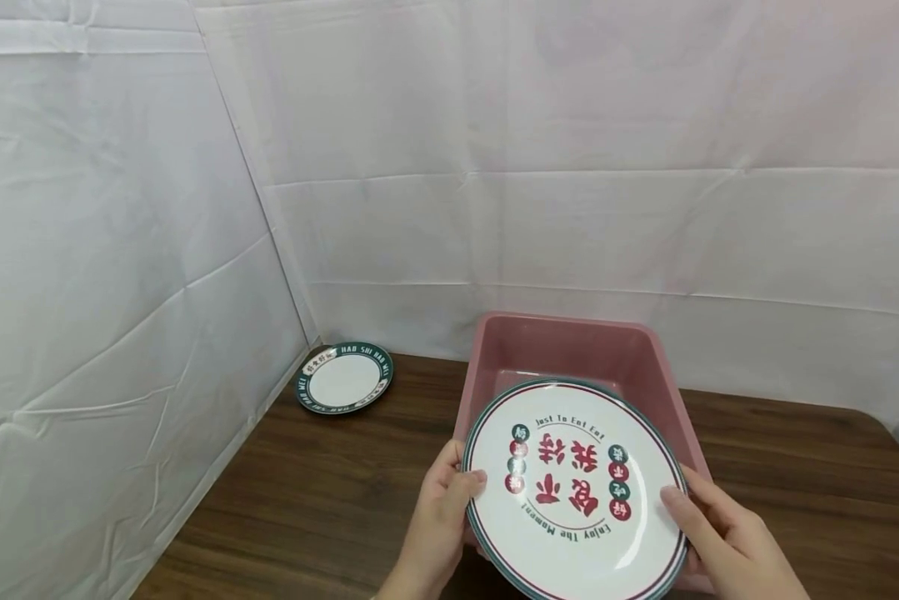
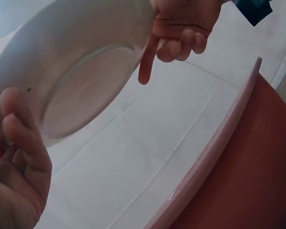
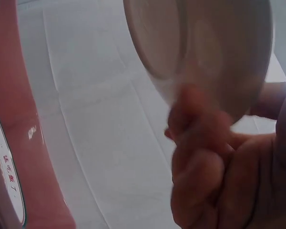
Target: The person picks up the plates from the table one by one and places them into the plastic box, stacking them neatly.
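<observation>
A large round plate (image 1: 575, 477), white with a green and red rim and printed characters, is held up at a tilt between both hands. My left hand (image 1: 436, 518) grips its left edge, thumb on the face. On the right edge, my right hand (image 1: 737, 537) does the same, with fingers behind. The wrist views show the plain pale underside of the plate (image 2: 81, 71). Behind and below it stands a pink rectangular basin (image 1: 569, 343), partly hidden by the plate. A white piece with a green edge and red characters (image 3: 9, 176) shows inside the basin in the right wrist view.
A smaller plate (image 1: 344, 381) with a green lettered rim lies at the back left of the dark wooden table (image 1: 269, 508). White cloth walls (image 1: 606, 225) enclose the table at the back and left.
</observation>
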`<state>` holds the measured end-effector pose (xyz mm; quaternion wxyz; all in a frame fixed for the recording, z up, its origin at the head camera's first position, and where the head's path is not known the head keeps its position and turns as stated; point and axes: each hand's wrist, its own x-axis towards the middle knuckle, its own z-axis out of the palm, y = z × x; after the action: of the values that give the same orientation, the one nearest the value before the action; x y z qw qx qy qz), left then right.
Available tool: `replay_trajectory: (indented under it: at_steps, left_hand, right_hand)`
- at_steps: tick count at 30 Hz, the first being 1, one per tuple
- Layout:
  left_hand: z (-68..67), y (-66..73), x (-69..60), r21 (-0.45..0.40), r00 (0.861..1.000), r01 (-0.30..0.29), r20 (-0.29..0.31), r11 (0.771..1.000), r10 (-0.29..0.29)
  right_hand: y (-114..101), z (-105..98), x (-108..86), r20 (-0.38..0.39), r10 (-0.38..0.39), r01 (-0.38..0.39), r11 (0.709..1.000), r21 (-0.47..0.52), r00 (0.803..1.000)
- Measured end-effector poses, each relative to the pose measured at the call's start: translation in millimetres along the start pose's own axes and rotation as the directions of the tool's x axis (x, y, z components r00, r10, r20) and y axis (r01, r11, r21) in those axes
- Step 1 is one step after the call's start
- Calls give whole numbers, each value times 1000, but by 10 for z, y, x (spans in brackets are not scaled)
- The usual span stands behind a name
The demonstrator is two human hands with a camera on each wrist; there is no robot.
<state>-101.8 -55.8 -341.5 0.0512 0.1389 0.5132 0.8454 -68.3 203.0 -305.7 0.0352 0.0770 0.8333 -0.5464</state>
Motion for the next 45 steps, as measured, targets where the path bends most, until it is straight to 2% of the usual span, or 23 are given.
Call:
replay_trajectory:
  at_steps: [2,5,7,9,11,15,17,20,23,28,31,32,35,41,43,45]
  left_hand:
    - [-1,1,-6,23,998,37,44,999,-38]
    - [-6,3,-10,68,990,87,107,994,-94]
    - [-5,0,-6,103,987,94,123,990,-106]
    - [-2,-7,4,145,988,71,123,987,-89]
    - [-1,-17,18,208,994,32,93,977,-53]
    - [-12,-48,59,338,999,-12,33,941,1]
    - [-14,-65,88,366,1000,-21,23,930,13]
    - [-2,-71,141,376,999,-48,23,925,43]
    - [21,-44,213,381,996,-89,3,921,95]
    - [82,47,388,417,991,-104,-38,903,131]
    - [110,86,553,424,989,-106,-48,900,139]
    - [118,102,611,441,987,-115,-50,890,152]
    - [134,140,781,507,978,-144,-58,850,201]
    - [155,159,1059,677,946,-225,-21,701,324]
    - [152,125,1138,725,929,-243,-17,645,369]
    - [147,64,1211,773,906,-259,-13,580,422]
  right_hand:
    - [-42,31,-2,4,30,-30,998,50,1000]
    - [-70,61,-3,-21,2,0,995,98,1000]
    - [-65,60,-1,-34,-19,23,991,130,999]
    - [-49,48,6,-35,-29,34,985,167,999]
    - [-36,38,20,-26,-40,44,979,201,999]
    - [-14,26,64,-11,-66,67,970,233,998]
    - [-9,20,91,-21,-99,101,972,214,995]
    - [-24,4,137,-65,-199,204,975,87,978]
    - [-76,-19,195,-112,-279,275,960,-51,954]
    - [-215,-75,315,-157,-299,286,953,-101,941]
    - [-302,-122,420,-168,-335,312,939,-146,927]
    - [-327,-138,463,-165,-351,325,931,-165,922]
    - [-404,-172,590,-171,-398,359,907,-221,901]
    - [-515,-198,794,-232,-451,368,871,-326,862]
    - [-516,-192,861,-253,-461,364,864,-349,851]
    - [-493,-178,933,-288,-458,346,865,-363,841]
